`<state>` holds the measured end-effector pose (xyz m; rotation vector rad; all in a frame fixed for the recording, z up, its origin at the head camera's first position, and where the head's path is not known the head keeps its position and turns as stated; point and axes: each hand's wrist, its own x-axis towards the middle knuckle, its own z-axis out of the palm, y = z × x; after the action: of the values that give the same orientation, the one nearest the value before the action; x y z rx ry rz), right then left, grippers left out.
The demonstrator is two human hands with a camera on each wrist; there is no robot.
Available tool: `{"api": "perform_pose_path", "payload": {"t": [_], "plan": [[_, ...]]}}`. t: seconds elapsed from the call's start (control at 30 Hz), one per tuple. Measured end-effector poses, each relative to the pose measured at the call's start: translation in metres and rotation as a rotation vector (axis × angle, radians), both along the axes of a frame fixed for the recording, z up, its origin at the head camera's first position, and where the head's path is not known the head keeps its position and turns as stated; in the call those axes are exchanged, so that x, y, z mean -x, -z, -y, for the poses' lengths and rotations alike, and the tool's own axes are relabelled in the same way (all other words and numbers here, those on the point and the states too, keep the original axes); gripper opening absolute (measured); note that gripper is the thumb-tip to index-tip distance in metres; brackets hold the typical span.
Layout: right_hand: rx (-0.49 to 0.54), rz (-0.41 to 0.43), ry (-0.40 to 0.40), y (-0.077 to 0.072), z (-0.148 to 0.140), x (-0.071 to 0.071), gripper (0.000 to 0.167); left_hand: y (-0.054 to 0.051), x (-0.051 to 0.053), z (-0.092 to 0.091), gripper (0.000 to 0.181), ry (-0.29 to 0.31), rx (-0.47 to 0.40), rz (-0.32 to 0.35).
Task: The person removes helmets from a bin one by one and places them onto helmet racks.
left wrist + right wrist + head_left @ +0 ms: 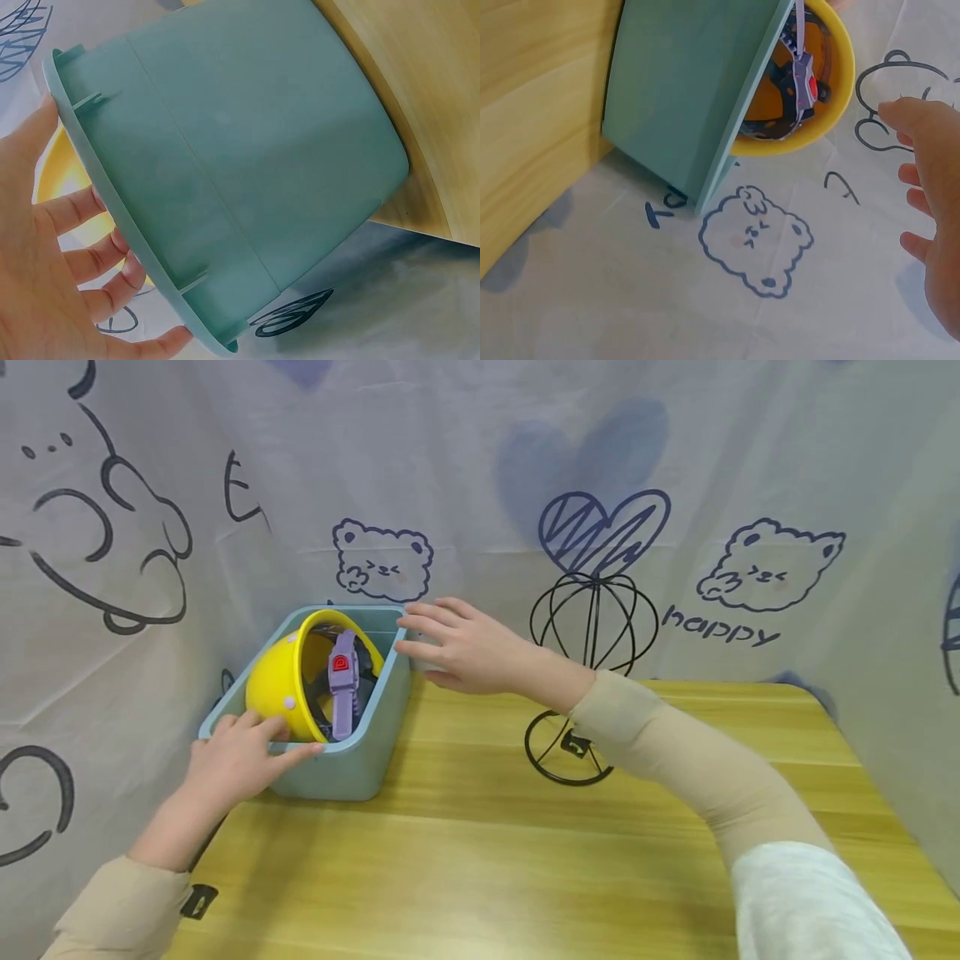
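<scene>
resting the left hand [236, 760], relaxed and unclenched, on the near rim of the teal bin [333, 774], at the left of the desk [525, 868]; holding the right hand [468, 647], released, near the far right corner. inside the bin, tipped sideways: yellow helmet [272, 685], with purple watch [342, 689] upright in its opening.

Passage over near table [487, 877]
The helmet [273, 685] (quite large) crowds the bin [322, 777]; a wire stand [592, 627] blocks farther back.
</scene>
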<state>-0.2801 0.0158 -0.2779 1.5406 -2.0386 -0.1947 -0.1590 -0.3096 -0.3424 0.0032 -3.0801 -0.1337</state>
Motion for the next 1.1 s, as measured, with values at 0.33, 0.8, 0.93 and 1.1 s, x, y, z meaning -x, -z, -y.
{"api": "perform_pose_path", "payload": {"t": [0.33, 0.8, 0.93, 1.1], "plan": [[0.009, 0.089, 0.047, 0.008, 0.032, 0.013, 0.048, 0.001, 0.002, 0.002, 0.081, -0.016, -0.008, 0.002], [0.047, 0.198, 0.096, 0.033, 0.067, 0.041, 0.066, 0.001, 0.006, 0.001, 0.079, -0.014, -0.013, 0.002], [0.046, 0.197, 0.079, 0.040, 0.077, 0.047, 0.073, 0.001, 0.005, 0.001, 0.078, -0.011, -0.008, -0.005], [0.049, 0.204, 0.039, 0.041, 0.090, 0.050, 0.078, 0.001, 0.004, 0.001, 0.077, -0.014, -0.006, -0.004]]}}
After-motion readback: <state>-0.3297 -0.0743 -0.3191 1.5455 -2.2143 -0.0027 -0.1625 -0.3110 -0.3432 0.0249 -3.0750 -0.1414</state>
